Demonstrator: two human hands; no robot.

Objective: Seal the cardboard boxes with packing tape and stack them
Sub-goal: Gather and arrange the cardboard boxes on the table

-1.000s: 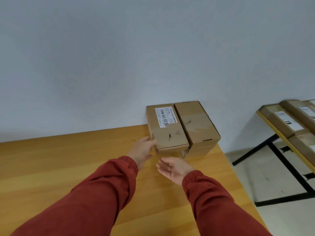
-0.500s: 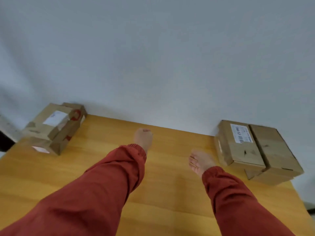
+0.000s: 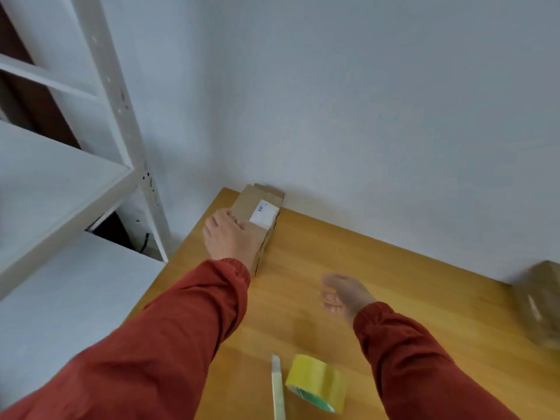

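Cardboard box: far-left corner of desk. Judged light, stiff-walled, flaps possibly unsealed; take by both long sides. Left grip: fingers curled over box's near end. Right grip: spread, empty, above desk centre. Tape roll: desk's near edge.

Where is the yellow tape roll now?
The yellow tape roll lies low in the head view on the wooden table, right of a pale slim tool and left of the right sleeve.

Packing or storage room: white metal shelving, labelled cardboard box, tape roll, wooden table.
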